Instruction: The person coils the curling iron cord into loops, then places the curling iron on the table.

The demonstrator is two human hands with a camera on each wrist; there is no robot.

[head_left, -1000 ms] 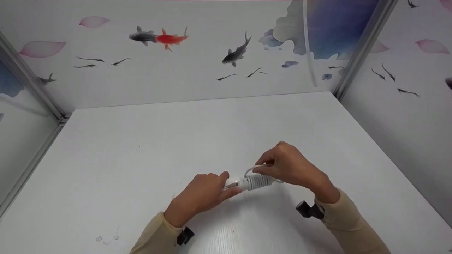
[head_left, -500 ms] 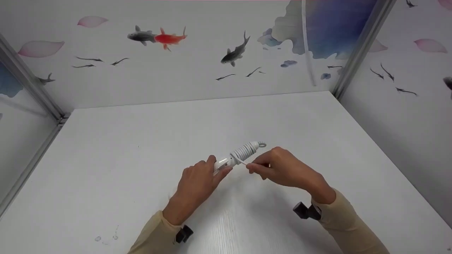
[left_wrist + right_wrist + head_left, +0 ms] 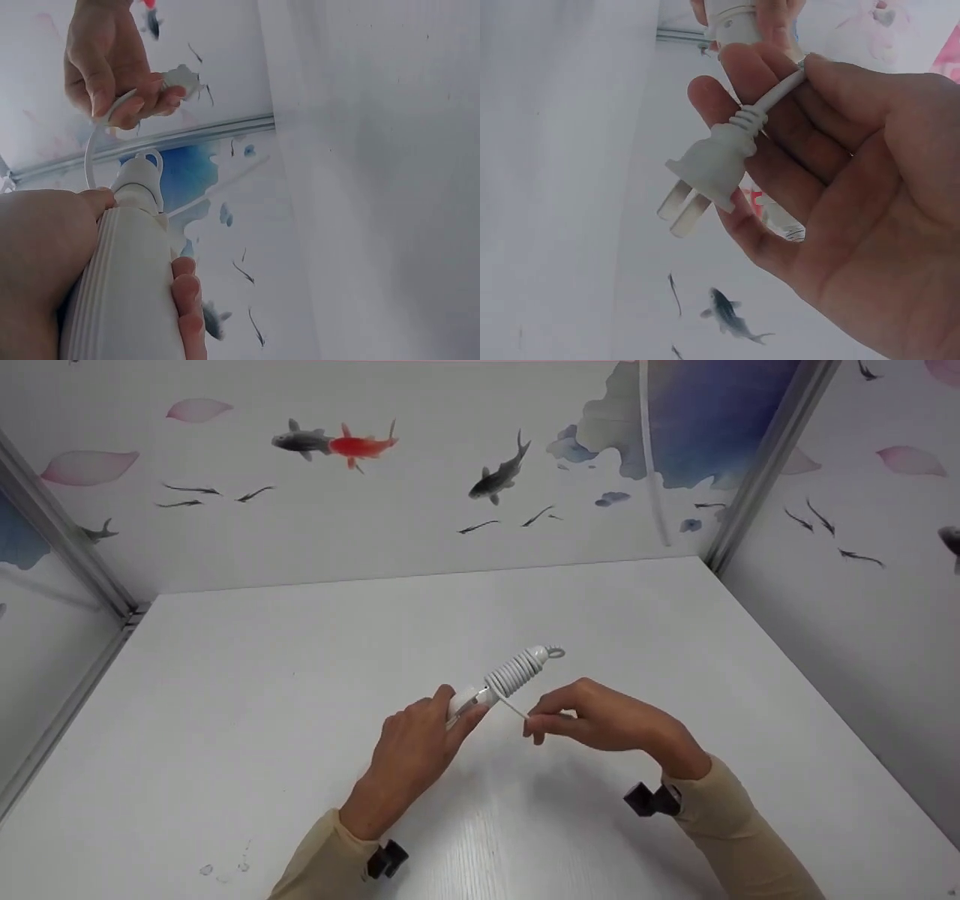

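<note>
My left hand (image 3: 420, 742) grips a white hand-held electric appliance (image 3: 469, 701), whose exact kind is not shown. Its ribbed body (image 3: 135, 292) fills the lower left wrist view, thumb on one side, fingers round the other. Several turns of cord (image 3: 514, 673) wrap its far part, tilted up to the right, ending in a hanging loop (image 3: 556, 652). My right hand (image 3: 600, 716), right of the appliance, pinches the loose end of the power cord (image 3: 512, 706), stretched straight from the coils. In the right wrist view the two-pin plug (image 3: 712, 165) hangs by the fingers, its pins pointing away.
A white tabletop (image 3: 300, 660) lies under both hands. Behind it stands a white back wall (image 3: 420, 532) painted with fish, and a side wall (image 3: 862, 622) rises on the right. A metal post (image 3: 772, 465) marks their corner.
The appliance has swung from nearly level to tilted, its looped end moving away from me. My right hand has carried the cord from over the coils to their near side, drawing it straight.
</note>
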